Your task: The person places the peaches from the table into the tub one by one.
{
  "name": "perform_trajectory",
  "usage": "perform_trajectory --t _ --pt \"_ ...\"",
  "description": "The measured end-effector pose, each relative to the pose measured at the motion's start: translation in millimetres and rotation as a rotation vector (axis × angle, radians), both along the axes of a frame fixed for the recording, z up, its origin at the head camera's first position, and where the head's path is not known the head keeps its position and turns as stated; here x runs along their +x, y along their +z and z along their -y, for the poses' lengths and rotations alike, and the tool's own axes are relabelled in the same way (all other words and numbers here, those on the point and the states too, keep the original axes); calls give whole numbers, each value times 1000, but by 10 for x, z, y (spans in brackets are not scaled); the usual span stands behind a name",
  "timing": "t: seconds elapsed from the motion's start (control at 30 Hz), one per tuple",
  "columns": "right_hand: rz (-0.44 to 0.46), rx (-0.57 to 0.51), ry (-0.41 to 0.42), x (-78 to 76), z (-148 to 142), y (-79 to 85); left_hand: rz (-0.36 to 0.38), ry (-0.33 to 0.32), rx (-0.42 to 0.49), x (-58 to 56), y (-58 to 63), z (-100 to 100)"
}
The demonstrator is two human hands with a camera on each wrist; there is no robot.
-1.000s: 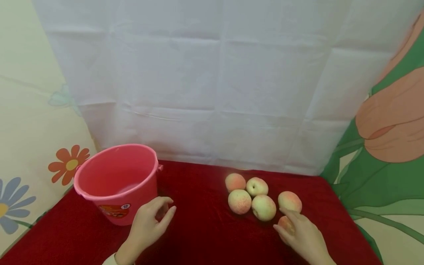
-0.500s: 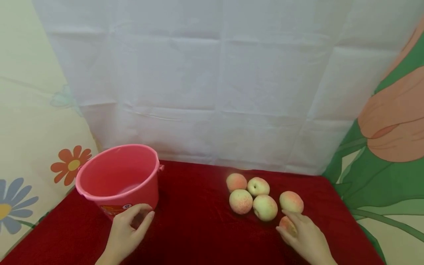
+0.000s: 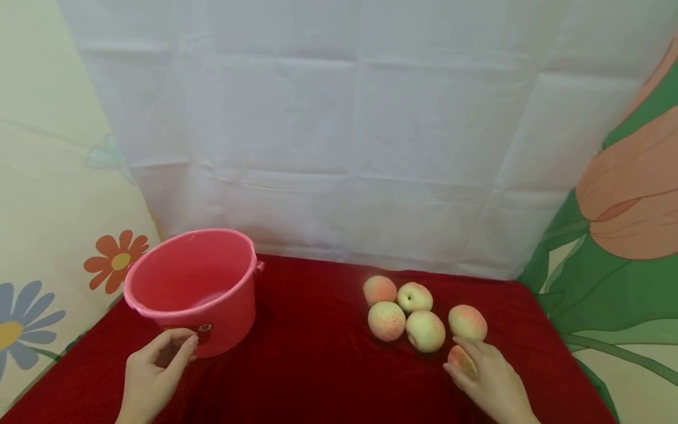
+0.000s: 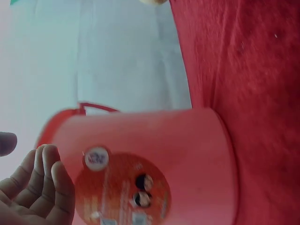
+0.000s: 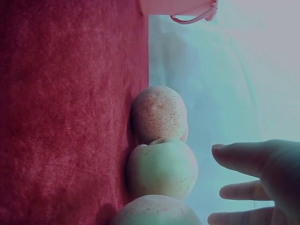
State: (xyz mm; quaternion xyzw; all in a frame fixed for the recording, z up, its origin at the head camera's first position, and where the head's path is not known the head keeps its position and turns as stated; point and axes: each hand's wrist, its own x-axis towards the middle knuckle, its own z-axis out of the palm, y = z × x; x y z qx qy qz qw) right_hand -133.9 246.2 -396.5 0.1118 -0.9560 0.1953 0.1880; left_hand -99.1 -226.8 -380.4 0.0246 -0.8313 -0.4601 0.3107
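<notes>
My left hand [image 3: 153, 374] is in front of the pink bucket [image 3: 233, 324], fingers loosely bent and thumb apart, with nothing in its grasp. The left wrist view shows its bent fingers [image 4: 61, 192] beside the bucket's label [image 4: 124, 187]. My right hand [image 3: 492, 377] hovers over the nearest peach [image 3: 462, 360], partly covering it. In the right wrist view its thumb and fingers [image 5: 243, 157] are spread above the row of fruit; I cannot tell whether they touch the nearest peach. Just behind lies another peach [image 3: 468, 323]. To its left, several peaches cluster, including a speckled one [image 3: 386, 321].
A dark red cloth [image 3: 312, 353] covers the table. Behind it hangs a creased white sheet [image 3: 339, 147]. Flowered panels flank both sides, one with an orange flower [image 3: 118, 262] near the bucket. The bucket's inside shows no fruit from the head view.
My left hand has moved left and slightly down across the bucket's front, its fingers still bent. The right hand stays over the nearest peach. The head view has shifted slightly.
</notes>
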Motion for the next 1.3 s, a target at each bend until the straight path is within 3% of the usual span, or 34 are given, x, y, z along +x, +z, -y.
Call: perform_trajectory --t 0.2,0.3,0.43,0.5,0.63,0.8,0.9,1.1,1.3 --pt "-2 16 0 -4 8 -23 156 48 122 29 5 178" --pt "-8 24 -3 4 2 -25 120 -21 281 5 -21 285" --pt "-30 30 4 4 -8 -27 -3 -150 591 -60 -96 432" --pt "-48 32 12 0 -14 -31 -64 -184 693 -111 -137 499" --pt "-60 31 17 -9 -25 -38 -51 -208 826 -180 -88 576" --pt "-61 30 14 -27 -27 -41 -12 -275 1020 -197 106 582" --pt "-82 33 17 -29 -27 -55 26 -252 1076 -225 185 591" --pt "-86 33 17 -25 -35 -73 67 -149 1094 -285 249 578" --pt "-99 43 15 -25 -50 -79 25 -185 1173 -364 205 580"
